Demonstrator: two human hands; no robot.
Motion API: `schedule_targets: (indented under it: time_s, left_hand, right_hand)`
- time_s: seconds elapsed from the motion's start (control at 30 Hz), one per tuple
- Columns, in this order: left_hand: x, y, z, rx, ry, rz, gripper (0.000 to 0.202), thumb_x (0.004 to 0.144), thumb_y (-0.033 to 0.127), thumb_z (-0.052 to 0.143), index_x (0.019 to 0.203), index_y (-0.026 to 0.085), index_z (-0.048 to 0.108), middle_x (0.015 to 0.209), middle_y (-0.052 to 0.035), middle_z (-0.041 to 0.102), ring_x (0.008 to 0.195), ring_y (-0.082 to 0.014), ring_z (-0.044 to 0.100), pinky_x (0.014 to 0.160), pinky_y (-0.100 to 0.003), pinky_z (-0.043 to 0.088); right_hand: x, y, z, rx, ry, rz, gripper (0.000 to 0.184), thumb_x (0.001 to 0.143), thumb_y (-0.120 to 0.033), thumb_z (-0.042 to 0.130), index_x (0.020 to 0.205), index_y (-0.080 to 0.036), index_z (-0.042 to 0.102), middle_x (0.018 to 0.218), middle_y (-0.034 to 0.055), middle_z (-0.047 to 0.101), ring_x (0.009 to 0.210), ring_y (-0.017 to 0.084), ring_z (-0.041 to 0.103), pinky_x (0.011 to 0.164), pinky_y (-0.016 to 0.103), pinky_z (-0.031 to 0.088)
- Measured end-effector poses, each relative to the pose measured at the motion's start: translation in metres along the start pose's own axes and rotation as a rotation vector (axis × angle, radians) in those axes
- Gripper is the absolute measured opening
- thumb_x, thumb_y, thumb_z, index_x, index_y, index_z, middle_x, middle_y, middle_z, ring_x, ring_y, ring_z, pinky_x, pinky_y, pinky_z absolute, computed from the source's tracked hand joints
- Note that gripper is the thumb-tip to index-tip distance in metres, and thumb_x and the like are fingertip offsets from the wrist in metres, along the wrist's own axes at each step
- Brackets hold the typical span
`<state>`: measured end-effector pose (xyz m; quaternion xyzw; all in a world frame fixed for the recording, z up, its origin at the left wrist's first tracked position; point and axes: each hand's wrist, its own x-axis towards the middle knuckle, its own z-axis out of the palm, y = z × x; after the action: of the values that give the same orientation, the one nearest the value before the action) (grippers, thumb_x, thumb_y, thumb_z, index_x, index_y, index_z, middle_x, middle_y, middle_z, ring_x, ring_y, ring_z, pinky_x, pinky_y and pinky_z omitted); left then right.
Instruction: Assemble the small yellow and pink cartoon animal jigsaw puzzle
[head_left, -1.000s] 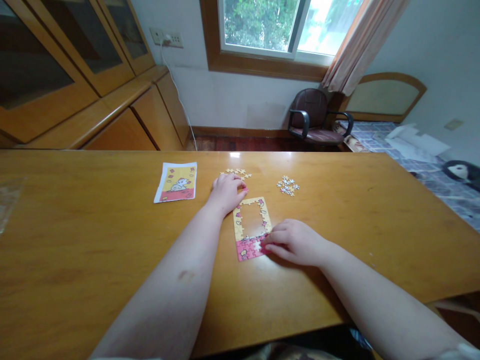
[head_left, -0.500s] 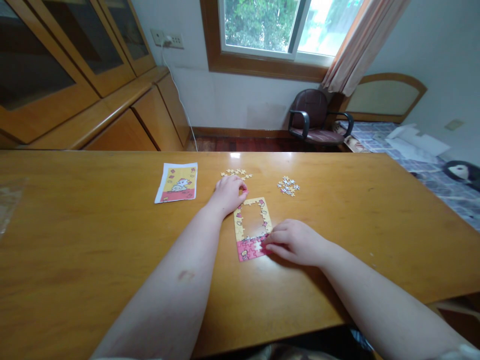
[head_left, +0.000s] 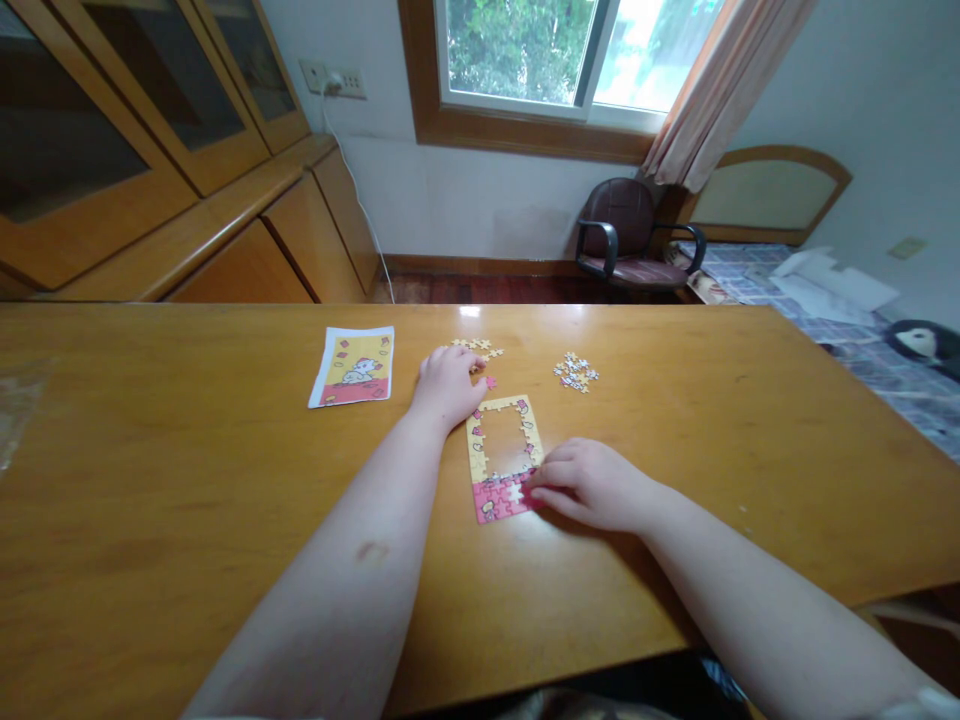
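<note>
A partly built jigsaw puzzle (head_left: 495, 500) lies on the table, a yellow and pink frame around a bare middle, with a white gap in its pink lower part. My right hand (head_left: 589, 485) rests at its lower right edge, thumb and fingers closed on that edge; the fingertips partly cover it. Just beyond the upper left corner is my left hand (head_left: 450, 385), thumb and forefinger apart. A loose pink puzzle piece (head_left: 491, 383) lies on the table by its fingertips. Behind that hand are several yellow pieces (head_left: 480, 346), partly hidden by it.
A pile of white patterned pieces (head_left: 576, 372) lies to the right. The printed reference picture (head_left: 358, 368) is at the left, and clear plastic (head_left: 19, 405) at the far left. Beyond the wooden table (head_left: 225, 480) stand a cabinet (head_left: 247, 240) and an office chair (head_left: 634, 235).
My left hand has shifted slightly left, and its fingers have parted from the pink piece, which now shows whole on the table. My right hand stays on the puzzle's edge.
</note>
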<state>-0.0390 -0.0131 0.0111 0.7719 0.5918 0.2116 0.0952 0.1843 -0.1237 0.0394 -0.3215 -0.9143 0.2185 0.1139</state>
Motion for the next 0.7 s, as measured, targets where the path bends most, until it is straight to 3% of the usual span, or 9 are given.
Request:
schedule_targets:
  time_s: [0.23, 0.7]
  left_hand:
    - [-0.0004, 0.0003, 0.0000, -0.002, -0.046, 0.051, 0.027, 0.078, 0.042, 0.061, 0.095, 0.025, 0.073, 0.113, -0.0054, 0.065, 0.109, -0.0283, 0.050, 0.095, -0.044, 0.037]
    - [0.0025, -0.0005, 0.0039, -0.030, -0.042, 0.079, 0.017, 0.074, 0.036, 0.063, 0.082, 0.021, 0.068, 0.098, -0.0063, 0.067, 0.101, -0.0270, 0.054, 0.089, -0.040, 0.041]
  right_hand:
    - [0.0008, -0.0014, 0.0000, -0.005, 0.012, -0.002, 0.023, 0.093, -0.031, 0.052, 0.095, -0.020, 0.072, 0.080, 0.0053, 0.072, 0.074, 0.015, 0.065, 0.072, 0.027, 0.045]
    - [0.0008, 0.0004, 0.0009, -0.001, 0.000, 0.006, 0.023, 0.093, -0.030, 0.051, 0.096, -0.020, 0.072, 0.081, 0.0057, 0.072, 0.075, 0.015, 0.065, 0.073, 0.027, 0.046]
